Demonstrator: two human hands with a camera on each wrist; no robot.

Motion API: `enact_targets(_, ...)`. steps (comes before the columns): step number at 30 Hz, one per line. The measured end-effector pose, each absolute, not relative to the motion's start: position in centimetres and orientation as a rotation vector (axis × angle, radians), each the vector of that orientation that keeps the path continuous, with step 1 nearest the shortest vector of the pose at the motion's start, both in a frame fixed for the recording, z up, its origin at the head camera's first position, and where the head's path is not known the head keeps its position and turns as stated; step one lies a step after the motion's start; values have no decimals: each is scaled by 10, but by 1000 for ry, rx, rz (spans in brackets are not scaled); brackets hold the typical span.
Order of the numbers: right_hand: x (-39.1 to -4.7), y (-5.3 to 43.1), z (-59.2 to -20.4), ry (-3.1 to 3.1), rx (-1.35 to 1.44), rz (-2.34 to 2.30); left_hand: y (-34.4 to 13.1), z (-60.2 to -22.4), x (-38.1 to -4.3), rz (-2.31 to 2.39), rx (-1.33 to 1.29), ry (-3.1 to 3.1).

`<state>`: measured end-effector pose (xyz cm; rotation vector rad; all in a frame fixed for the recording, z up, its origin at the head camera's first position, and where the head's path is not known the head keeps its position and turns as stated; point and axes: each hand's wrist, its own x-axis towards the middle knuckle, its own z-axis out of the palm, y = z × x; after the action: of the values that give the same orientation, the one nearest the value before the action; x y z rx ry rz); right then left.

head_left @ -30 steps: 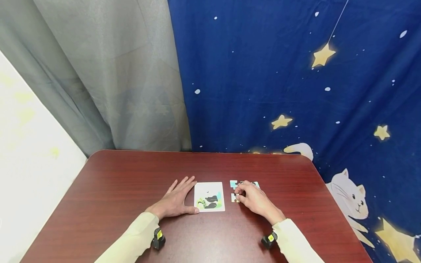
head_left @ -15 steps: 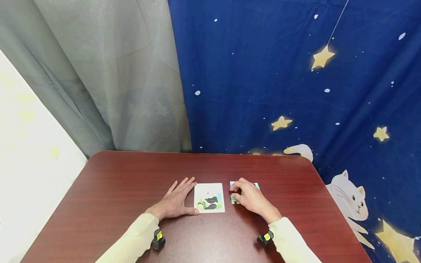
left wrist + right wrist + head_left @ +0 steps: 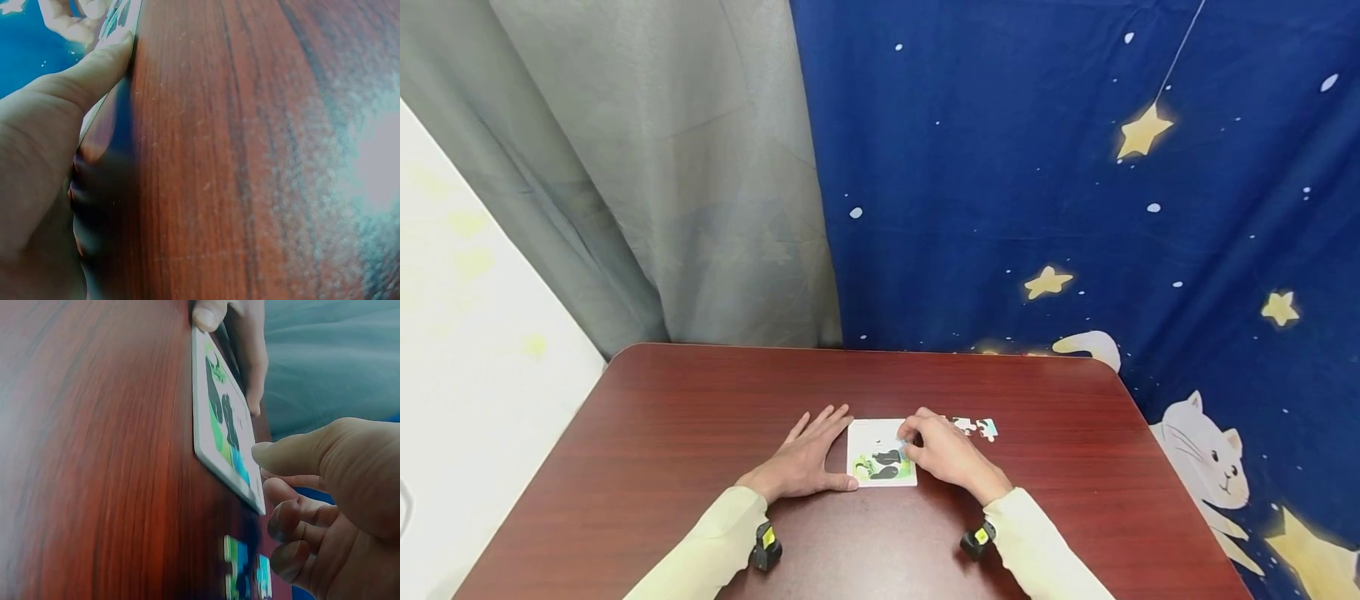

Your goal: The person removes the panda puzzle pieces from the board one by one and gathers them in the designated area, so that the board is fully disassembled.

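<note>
A square white puzzle board (image 3: 863, 432) with a panda picture lies on the table. My left hand (image 3: 805, 463) rests flat at its left side, fingers spread and straight; its thumb (image 3: 103, 69) touches the near left corner. Over the board's right part is my right hand (image 3: 949, 451), thumb and fingers drawn together. They appear to pinch a small light-blue puzzle piece, of which only a sliver shows at the fingertips in the head view. Right of that hand lie loose puzzle pieces (image 3: 987, 429); in the right wrist view a green-and-blue piece (image 3: 236, 565) lies beside the board.
The reddish-brown wooden table (image 3: 737, 383) has a rounded far edge. Behind it hang a grey curtain (image 3: 730, 208) and a blue star-patterned curtain (image 3: 940, 208). A white wall (image 3: 467, 333) stands at the left.
My right hand has moved left from the loose pieces to the board's right side, uncovering pieces farther right. The left hand has stayed at the board's left side.
</note>
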<state>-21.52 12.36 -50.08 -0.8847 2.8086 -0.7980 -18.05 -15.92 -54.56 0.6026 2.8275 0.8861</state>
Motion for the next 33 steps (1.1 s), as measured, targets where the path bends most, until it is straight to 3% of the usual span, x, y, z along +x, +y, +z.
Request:
enact_targets(10,-223,99,-502,2763,-926,-723,-157,-524,-174,791,585,2805)
enact_targets(33,-228,78,-482,2675,-857,-441,-154,-523,-175,773,581,2800)
